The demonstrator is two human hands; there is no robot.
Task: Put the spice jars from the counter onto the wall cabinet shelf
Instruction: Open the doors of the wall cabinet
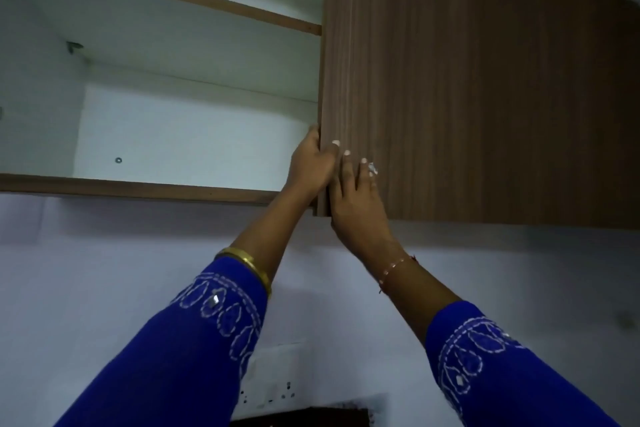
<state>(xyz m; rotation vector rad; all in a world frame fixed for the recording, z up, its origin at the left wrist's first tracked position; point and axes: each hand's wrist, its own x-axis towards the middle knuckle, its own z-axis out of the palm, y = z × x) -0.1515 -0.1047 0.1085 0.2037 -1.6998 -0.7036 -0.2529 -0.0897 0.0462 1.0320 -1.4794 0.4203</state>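
The wall cabinet stands open on its left side, with white inner walls. Its upper shelf and its bottom board both have brown front edges. No spice jar shows anywhere in this view. The brown wood-grain cabinet door fills the right side. My left hand grips the door's left edge near its lower corner, fingers wrapped round it. My right hand lies flat against the door's front beside that edge, fingers straight. Both forearms reach upward in blue embroidered sleeves.
A pale wall runs below the cabinet. A white socket plate sits on the wall low between my arms, with a dark object just under it at the frame's bottom. The counter is out of view.
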